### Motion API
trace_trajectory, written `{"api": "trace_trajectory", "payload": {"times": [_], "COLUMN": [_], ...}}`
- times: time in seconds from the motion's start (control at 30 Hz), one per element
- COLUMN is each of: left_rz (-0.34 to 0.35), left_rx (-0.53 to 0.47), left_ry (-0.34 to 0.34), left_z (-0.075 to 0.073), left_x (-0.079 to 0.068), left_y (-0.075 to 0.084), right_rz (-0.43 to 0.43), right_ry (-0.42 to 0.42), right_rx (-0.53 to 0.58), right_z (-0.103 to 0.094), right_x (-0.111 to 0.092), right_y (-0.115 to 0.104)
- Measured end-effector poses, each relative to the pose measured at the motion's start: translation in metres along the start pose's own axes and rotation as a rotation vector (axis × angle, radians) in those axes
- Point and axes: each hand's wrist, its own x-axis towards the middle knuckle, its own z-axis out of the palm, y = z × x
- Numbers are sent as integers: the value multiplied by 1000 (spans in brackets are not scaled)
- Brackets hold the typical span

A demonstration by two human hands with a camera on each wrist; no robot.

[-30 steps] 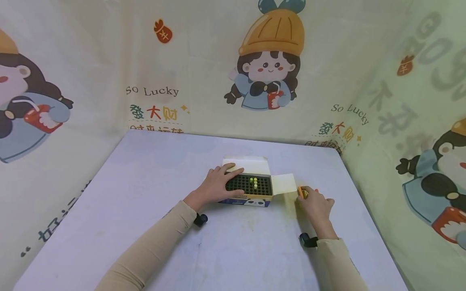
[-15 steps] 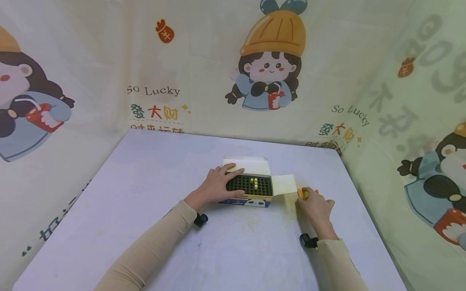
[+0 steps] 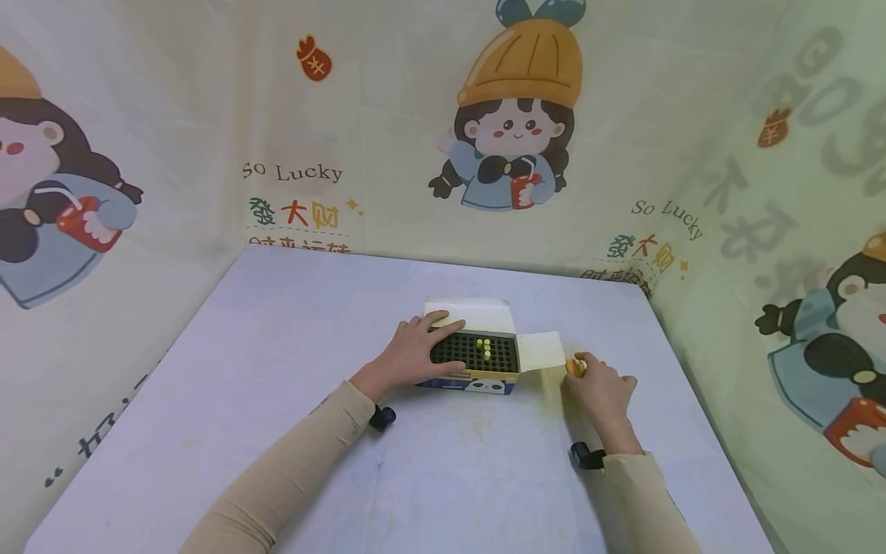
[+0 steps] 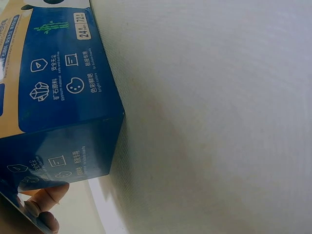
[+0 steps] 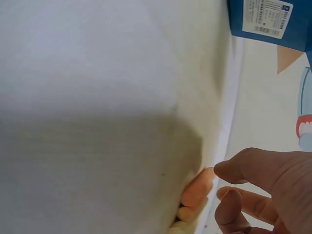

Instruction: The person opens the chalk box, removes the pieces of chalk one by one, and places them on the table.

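A blue and yellow chalk box [image 3: 493,385] stands with its white flaps folded out. Its black tray [image 3: 464,355] of holes bears a few yellow-green chalk sticks [image 3: 487,345]. My left hand [image 3: 407,358] grips the box's left end, with the thumb along the front edge and the index finger across the back. To the right of the box, my right hand [image 3: 601,388] is down at a small group of loose chalks. In the right wrist view an orange chalk [image 5: 197,189] lies at the thumb's tip, with yellowish ones below it; no chalk shows between thumb and fingers.
A white table [image 3: 443,469] bears the box and the loose chalks. The box's right flap [image 3: 540,351] sticks out towards my right hand, and the lid flap [image 3: 467,314] lies back behind the tray. Printed cloth walls [image 3: 388,131] stand behind and beside the table.
Both hands stay almost in place. At my right fingertips the loose chalks have shifted slightly, and a pale yellow one shows more. The box and the sticks in its tray have not moved.
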Motion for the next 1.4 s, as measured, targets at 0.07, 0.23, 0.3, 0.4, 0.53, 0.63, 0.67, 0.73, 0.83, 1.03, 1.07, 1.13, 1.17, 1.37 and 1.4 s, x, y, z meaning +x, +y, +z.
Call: {"api": "trace_trajectory", "payload": {"times": [0.07,0.23,0.3,0.4,0.53,0.63,0.67,0.73,0.83,1.03,1.07,1.13,1.17,1.37,1.4], "left_rz": [0,-3,-9,-17,-21,-19,-17,-15,-10,-7,-7,-7,-6,6,7], "left_rx": [0,-5,-10,-15,-18,-22,-24,-27,-33,-39,-39,-36,-35,-36,-36], "left_ry": [-1,-8,-15,-24,-26,-23,-23,-23,-21,-12,-13,-11,-11,-9,-9], "left_z": [0,-3,-4,-5,-5,-6,-6,-7,-7,-3,-3,-2,-1,-3,-3], "left_x": [0,-1,-2,-2,-2,-3,-3,-3,-4,-3,-3,-2,-2,-2,-2], "left_y": [0,2,3,5,6,6,6,6,6,3,3,2,2,2,1], "right_rz": [-5,-19,-24,-33,-62,-91,-100,-115,-129,-113,-109,-102,-100,-111,-117], "right_ry": [18,56,58,62,87,116,125,144,173,153,143,128,124,135,140], "right_rx": [11,27,21,10,2,-1,0,0,4,86,105,133,141,138,130], "right_z": [-3,-10,-13,-18,-25,-31,-32,-35,-40,-50,-52,-55,-56,-61,-62], "right_x": [0,0,1,0,1,2,2,3,4,5,5,5,5,8,8], "right_y": [-2,-6,-8,-11,-16,-21,-23,-26,-32,-45,-47,-50,-52,-62,-64]}}
